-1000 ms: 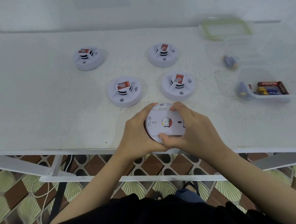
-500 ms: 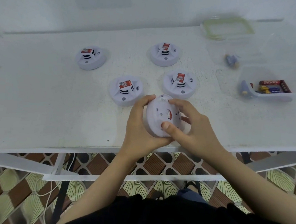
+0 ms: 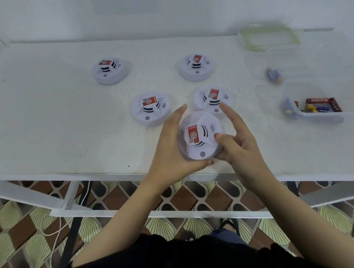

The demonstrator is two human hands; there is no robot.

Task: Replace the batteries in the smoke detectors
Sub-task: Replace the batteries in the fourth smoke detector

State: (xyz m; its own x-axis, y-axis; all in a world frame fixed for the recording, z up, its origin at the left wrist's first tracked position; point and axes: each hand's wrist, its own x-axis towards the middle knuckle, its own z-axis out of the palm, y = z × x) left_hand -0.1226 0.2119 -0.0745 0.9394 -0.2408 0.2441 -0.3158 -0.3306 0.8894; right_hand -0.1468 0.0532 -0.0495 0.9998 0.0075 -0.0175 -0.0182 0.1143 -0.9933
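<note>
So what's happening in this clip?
A person holds one smoke detector in both hands over the near edge of the table, label side up. The left hand cups it, and the right hand presses a thumb against its side. Four other detectors sit on the table. Batteries lie in a clear tub to the right.

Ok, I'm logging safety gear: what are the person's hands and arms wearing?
Nothing: the left hand and right hand are bare, no gloves, rings or watch showing. The forearms are uncovered too. The only clothing in view is a black top.
</note>
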